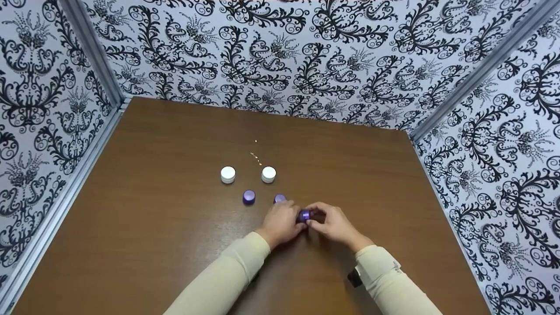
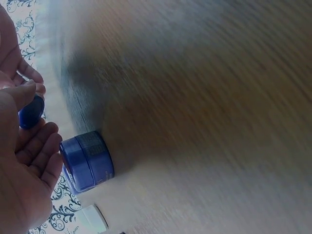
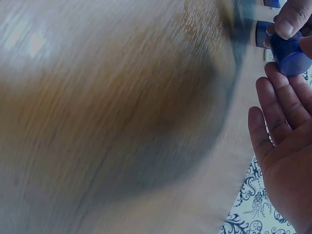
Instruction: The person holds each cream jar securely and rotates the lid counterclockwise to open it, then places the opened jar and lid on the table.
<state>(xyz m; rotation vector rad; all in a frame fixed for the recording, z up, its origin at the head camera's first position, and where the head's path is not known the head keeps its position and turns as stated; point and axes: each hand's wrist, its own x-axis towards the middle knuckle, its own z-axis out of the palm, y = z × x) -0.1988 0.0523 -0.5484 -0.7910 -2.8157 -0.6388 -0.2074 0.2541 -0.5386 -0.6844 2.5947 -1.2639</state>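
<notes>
Both hands meet on a small purple jar (image 1: 304,215) near the middle of the table. My left hand (image 1: 283,221) grips one end of it, the thumb pressed on its side in the right wrist view. At the other end, my right hand (image 1: 334,223) pinches it between thumb and forefinger, while the other fingers stretch out beneath it. The jar lies tilted on its side between the hands. Just beyond my left hand stands a second purple jar (image 1: 279,198), partly covered by that hand. A third purple jar (image 1: 249,197) stands to its left.
Two white jars (image 1: 228,175) (image 1: 268,175) stand farther back on the brown wooden table (image 1: 175,140). Small yellowish flecks (image 1: 256,157) mark the tabletop behind them. Patterned black-and-white walls (image 1: 271,57) enclose the back and both sides, with metal rails at the corners.
</notes>
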